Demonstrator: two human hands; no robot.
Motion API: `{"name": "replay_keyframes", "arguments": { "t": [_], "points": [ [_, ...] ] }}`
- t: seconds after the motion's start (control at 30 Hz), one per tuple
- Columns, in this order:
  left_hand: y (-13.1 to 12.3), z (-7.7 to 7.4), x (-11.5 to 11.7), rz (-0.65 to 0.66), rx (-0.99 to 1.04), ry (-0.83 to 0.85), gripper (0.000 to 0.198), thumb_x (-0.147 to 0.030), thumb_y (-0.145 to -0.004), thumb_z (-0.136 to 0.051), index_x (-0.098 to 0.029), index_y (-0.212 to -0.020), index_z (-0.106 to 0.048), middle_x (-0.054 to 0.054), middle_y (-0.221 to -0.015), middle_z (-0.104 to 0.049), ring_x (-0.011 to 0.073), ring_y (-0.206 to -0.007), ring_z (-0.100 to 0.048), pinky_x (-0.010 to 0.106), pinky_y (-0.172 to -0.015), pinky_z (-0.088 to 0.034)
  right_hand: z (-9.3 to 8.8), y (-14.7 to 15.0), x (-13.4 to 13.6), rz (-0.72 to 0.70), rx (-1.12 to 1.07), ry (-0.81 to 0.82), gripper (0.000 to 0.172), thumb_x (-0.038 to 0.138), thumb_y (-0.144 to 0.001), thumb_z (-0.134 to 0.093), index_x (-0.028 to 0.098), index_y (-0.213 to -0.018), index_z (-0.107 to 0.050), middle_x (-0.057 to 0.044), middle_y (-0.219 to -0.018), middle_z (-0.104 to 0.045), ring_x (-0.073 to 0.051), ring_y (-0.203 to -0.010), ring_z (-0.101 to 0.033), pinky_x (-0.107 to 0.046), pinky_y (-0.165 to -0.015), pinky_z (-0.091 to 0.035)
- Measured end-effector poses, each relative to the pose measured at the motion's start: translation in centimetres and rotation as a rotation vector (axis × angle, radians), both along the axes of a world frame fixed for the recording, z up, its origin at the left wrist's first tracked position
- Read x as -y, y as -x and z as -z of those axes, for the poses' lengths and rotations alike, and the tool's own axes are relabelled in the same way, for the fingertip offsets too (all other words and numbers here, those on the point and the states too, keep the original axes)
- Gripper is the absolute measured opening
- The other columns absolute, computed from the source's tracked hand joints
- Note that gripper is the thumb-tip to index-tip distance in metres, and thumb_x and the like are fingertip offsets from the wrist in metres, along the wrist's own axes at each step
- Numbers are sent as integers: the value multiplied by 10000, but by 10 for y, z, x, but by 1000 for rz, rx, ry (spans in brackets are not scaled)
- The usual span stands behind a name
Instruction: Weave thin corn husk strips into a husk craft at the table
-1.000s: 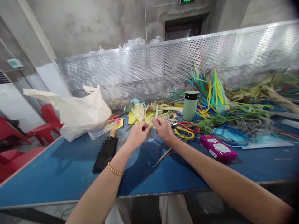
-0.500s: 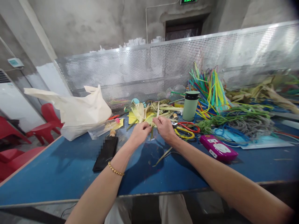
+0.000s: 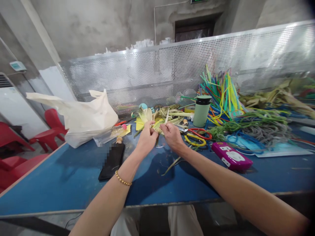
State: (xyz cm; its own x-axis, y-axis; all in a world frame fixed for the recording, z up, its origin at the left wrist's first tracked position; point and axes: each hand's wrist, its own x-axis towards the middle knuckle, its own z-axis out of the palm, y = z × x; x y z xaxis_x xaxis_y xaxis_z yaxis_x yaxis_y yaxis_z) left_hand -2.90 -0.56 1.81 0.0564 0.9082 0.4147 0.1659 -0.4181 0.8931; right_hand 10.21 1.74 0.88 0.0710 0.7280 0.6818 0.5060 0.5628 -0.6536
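My left hand (image 3: 147, 138) is closed, thumb and fingers pinching pale dried corn husk (image 3: 157, 125) at the middle of the blue table. Close by on the right, my right hand (image 3: 174, 137) is also closed, with a narrow husk strip (image 3: 167, 115) poking up from its fingertips. Where the fingers meet the husk is partly hidden. Behind the hands lies a heap of husk leaves (image 3: 146, 114) with yellow paper under it. Scissors with red and yellow handles (image 3: 197, 139) lie just right of my right hand. A thin dry strip (image 3: 171, 166) trails on the table below it.
A white plastic bag (image 3: 88, 114) and a dark phone-like slab (image 3: 112, 162) lie left. To the right are a green lidded cup (image 3: 201, 111), a purple power strip (image 3: 231, 156), colourful pipe cleaners (image 3: 226, 95) and tangled cords (image 3: 258, 127). A perforated metal screen (image 3: 137, 75) stands behind.
The left hand has turned, its index finger lifting upward beside the husk. The right hand has barely moved and keeps its pinch. The view has shifted slightly.
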Motion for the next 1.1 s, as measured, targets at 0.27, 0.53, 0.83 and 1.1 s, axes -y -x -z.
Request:
{"name": "replay_keyframes", "arguments": {
  "t": [0.27, 0.53, 0.83, 1.1],
  "points": [
    [5, -1, -3, -31, -165, -32, 204, -280, -839, -541, -177, -670, -491, -36, -553, -489, 90, -510, -394, 241, -536, -298, -6, -1, 4, -41, -38, -11, 290, 340, -884, -479, 180, -677, -605, -27, -669, -590, -150, -652, -516, -263, -657, -384],
    [-1, -9, 10, -111, -188, -60, 223, -265, -840, -511, -189, -639, -450, -47, -537, -442, 99, -527, -384, 242, -548, -295, -9, -1, 11, -40, -122, -7, 350, 379, -894, -461, 167, -688, -648, -6, -634, -523, -140, -612, -470, -258, -627, -371],
    [-2, -14, 15, -161, -194, -135, 187, -264, -831, -515, -176, -667, -539, -50, -547, -415, 100, -548, -362, 242, -547, -282, -10, 0, 14, -65, -143, -27, 369, 393, -908, -453, 166, -687, -641, 9, -621, -476, -129, -590, -424, -257, -609, -343],
    [-1, -18, 18, -158, -217, -145, 211, -293, -825, -560, -166, -662, -603, -44, -522, -430, 108, -535, -359, 257, -534, -257, -11, -3, 12, -73, -117, -24, 341, 377, -902, -470, 174, -679, -628, 12, -588, -485, -140, -621, -449, -255, -611, -332]
  ]
}}
